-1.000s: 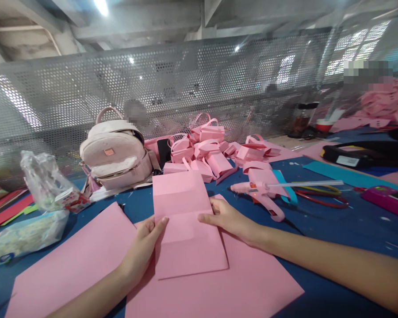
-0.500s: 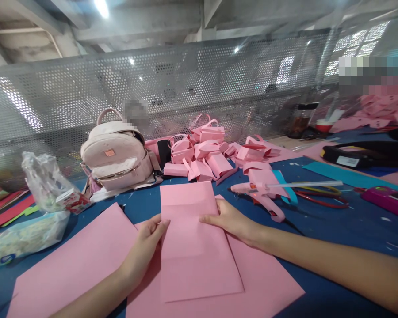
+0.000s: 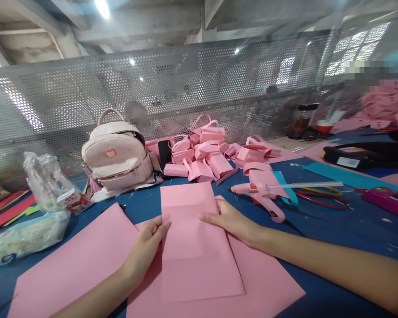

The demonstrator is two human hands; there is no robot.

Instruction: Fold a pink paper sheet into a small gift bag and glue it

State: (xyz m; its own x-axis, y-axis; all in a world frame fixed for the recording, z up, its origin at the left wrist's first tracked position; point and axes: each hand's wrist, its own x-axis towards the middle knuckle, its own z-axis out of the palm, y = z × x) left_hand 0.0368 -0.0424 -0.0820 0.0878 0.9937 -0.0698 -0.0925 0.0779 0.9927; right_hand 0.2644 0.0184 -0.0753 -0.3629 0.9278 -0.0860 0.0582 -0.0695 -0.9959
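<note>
A folded pink sheet (image 3: 195, 256) is held tilted up in front of me, over a larger pink sheet (image 3: 265, 278) on the blue table (image 3: 328, 251). My left hand (image 3: 147, 243) pinches its left edge between thumb and fingers. On the right edge, my right hand (image 3: 230, 221) has its thumb on the front, with the fingers mostly hidden behind. Another pink sheet (image 3: 76, 260) lies to the left. Beyond my right hand rests a pink glue gun (image 3: 258, 194) with a clear glue stick in it.
Small pink paper bags (image 3: 208, 150) are piled at the back, beside a pale backpack (image 3: 116, 154). Plastic bags (image 3: 29, 234) lie at the left. At the right are red-handled scissors (image 3: 325, 197), a blue strip (image 3: 351, 179) and a magenta object (image 3: 384, 201).
</note>
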